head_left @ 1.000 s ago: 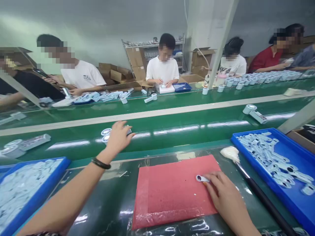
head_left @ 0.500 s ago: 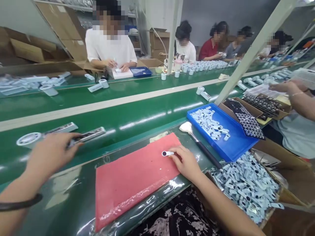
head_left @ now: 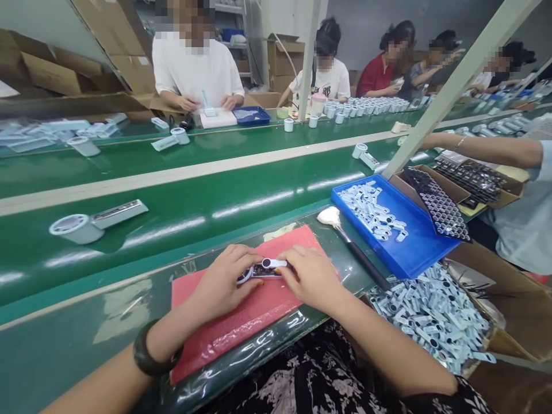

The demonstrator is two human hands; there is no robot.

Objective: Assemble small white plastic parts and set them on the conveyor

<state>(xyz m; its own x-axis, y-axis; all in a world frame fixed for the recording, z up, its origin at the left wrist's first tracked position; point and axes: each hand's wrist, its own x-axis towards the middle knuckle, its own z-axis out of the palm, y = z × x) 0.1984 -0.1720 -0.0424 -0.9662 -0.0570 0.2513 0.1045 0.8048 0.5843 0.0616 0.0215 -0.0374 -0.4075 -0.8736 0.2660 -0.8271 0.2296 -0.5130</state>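
Green conveyor belt [head_left: 181, 190] is running past the table; both hands are meeting on a red mat [head_left: 241, 310]. Left hand [head_left: 222, 282] is gripping a magnifier unit [head_left: 254, 271]; right hand [head_left: 313, 276] fingers are pinching a small cover piece [head_left: 273, 263] onto it.

The red rectangular foam mat [head_left: 241, 313] looks matt and slightly rough, with clear glossy film along its near edge. The green conveyor belt [head_left: 194, 201] is smooth and shiny. The blue plastic tray [head_left: 414, 261] has a dull sheen, and the pale blue plastic parts [head_left: 373, 210] in it look smooth. The brown cardboard boxes [head_left: 56, 75] are matt.
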